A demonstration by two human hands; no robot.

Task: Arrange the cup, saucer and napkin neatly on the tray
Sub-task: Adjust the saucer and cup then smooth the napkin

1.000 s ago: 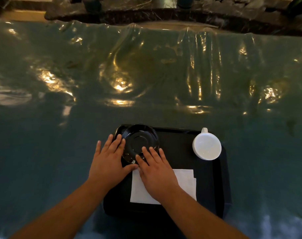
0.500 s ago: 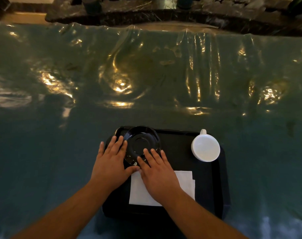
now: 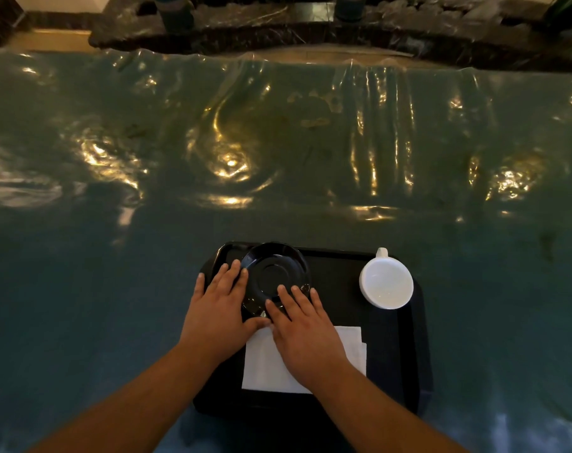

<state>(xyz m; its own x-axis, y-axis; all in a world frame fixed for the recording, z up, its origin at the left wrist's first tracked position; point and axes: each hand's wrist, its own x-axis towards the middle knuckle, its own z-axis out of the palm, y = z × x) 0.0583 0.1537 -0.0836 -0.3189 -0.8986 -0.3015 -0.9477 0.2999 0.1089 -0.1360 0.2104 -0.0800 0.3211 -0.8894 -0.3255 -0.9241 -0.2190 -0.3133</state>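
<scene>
A black tray [image 3: 337, 266] lies on the table close to me. A black saucer [image 3: 274, 273] sits in its far left corner. My left hand [image 3: 219, 308] rests flat against the saucer's left rim, fingers spread. My right hand [image 3: 302, 328] lies flat with its fingertips on the saucer's near rim and its palm over a white folded napkin [image 3: 261, 367] at the tray's near side. A white cup [image 3: 386, 282] stands at the tray's far right, its handle pointing away from me. Neither hand touches the cup.
The table [image 3: 114, 256] is covered in a wrinkled, shiny green plastic sheet with bright light glare. A dark marbled ledge [image 3: 310, 31] runs along the far edge, with two dark cylinder bases on it.
Both hands and the saucer have stayed almost where they were; the right fingertips crept slightly further onto the saucer's near rim. The whole scene sits a little lower in view.
</scene>
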